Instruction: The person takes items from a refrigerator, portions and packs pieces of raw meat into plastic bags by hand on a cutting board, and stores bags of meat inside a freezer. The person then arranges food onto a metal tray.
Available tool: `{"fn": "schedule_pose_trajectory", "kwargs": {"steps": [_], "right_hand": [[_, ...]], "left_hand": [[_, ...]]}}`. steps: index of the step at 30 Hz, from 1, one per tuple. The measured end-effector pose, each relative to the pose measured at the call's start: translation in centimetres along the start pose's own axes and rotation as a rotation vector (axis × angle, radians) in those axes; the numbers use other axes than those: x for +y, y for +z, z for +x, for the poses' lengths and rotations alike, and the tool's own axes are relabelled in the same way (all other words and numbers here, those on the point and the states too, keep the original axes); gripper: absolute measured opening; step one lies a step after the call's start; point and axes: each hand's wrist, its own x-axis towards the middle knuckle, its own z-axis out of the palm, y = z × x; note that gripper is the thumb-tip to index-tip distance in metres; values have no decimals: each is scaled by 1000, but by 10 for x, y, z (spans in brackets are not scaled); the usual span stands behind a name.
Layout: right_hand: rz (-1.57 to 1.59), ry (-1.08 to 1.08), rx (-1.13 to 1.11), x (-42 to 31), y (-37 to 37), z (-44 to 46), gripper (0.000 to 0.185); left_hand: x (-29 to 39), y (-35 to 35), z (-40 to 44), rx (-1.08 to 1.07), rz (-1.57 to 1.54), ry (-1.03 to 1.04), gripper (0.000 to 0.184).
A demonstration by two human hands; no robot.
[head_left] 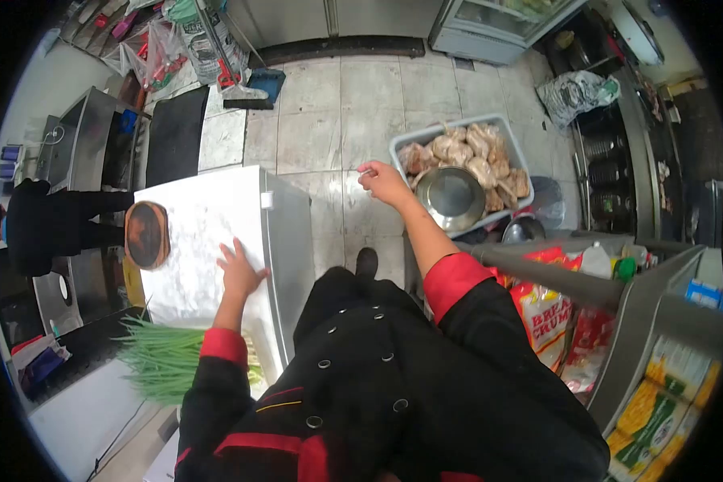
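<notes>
My left hand (pixel 241 273) is open, fingers spread over the white top of a chest freezer (pixel 205 241), close to its edge. A large bunch of spring onions (pixel 165 361) lies just below that hand. At the freezer's far left side sits a round brown wooden board (pixel 147 234). My right hand (pixel 387 185) is held out over the floor with its fingers closed. Something small and pale shows at the fingertips, too small to name. Beside it stands a grey tub (pixel 395 153) of bagged raw meat (pixel 480 145), with a metal bowl (pixel 451 198) on top.
Grey floor tiles (pixel 313 149) run ahead of me. A broom (pixel 245 95) and blue dustpan (pixel 267 83) stand at the upper left. To my right, a grey cart (pixel 618 321) holds bread crumb bags (pixel 542 313). Another person (pixel 48 221) is at the far left.
</notes>
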Motion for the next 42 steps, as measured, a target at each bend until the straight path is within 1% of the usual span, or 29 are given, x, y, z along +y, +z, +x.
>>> {"fn": "schedule_pose_trajectory", "kwargs": {"steps": [2,3,4,5,6,7,8,9,10,11,13,15,17,19,21,23,25,27,28,29,31,32,33,34,35,37,39,41,42], "right_hand": [[220,14,-54,-28,-27,-5,33],[248,22,-61,-69,-49,38,33],[244,23,-10,-79,-77,52,32],[254,18,44,-88,-100,70,31],[218,-20,98,-97,-122,92,30],[223,-22,129,-97,-137,114,30],[112,-172,159,-95,-150,141,29],[-4,-324,192,-101,-166,169,29],[-4,-326,231,-111,-176,188,29],[-16,-328,213,-125,-183,203,29],[-28,-297,225,-138,-204,246,29],[-9,-179,110,-141,-214,285,27],[25,-164,109,-161,-225,315,29],[68,-120,119,-170,-248,341,30],[178,-43,190,-175,-271,360,30],[220,6,249,-180,-296,366,31],[342,13,344,-175,-315,363,33],[371,5,381,-165,-326,348,34],[397,-4,403,-159,-331,336,35],[380,-8,432,-153,-334,322,36],[363,16,508,-150,-338,284,39],[365,48,550,-160,-339,259,40],[488,86,581,-174,-339,233,43],[608,123,607,-180,-336,209,45],[722,80,625,-166,-328,192,47],[1018,41,728,-155,-310,162,48],[1294,4,882,-148,-291,132,47],[1396,-73,1052,-137,-284,112,43],[1424,-108,1112,-119,-280,105,42]], "left_hand": [[-5,26,-14,-47,36,-34,125],[-2,-21,8,-95,126,-81,126],[5,-25,17,-218,97,-48,130],[11,-29,26,-192,245,5,132],[4,-32,45,-199,295,157,131],[3,-30,74,-360,395,219,116],[30,-65,86,-465,489,322,91],[48,-83,112,-589,452,411,67],[54,-94,153,-934,66,643,59],[52,-67,220,-1185,-221,740,49],[162,-153,250,-913,436,710,41],[213,-191,308,-290,272,932,35],[268,-250,384,-339,-343,849,36],[308,-305,451,-309,-372,789,35],[336,-349,512,-274,-335,896,37],[371,-408,540,-101,17,959,40],[405,-458,578,-77,68,1135,45],[459,-520,582,-27,111,1119,44],[487,-546,581,49,156,1166,42],[517,-572,579,127,208,1216,40],[584,-619,561,369,483,1404,35],[618,-638,556,431,525,1520,35],[652,-657,549,494,563,1633,34],[687,-676,527,538,656,1625,32],[722,-691,502,580,748,1614,29],[793,-713,470,632,438,1854,31],[862,-729,434,454,-103,1811,33],[928,-739,408,276,-523,1539,45],[956,-739,406,289,-519,1557,45]]}}
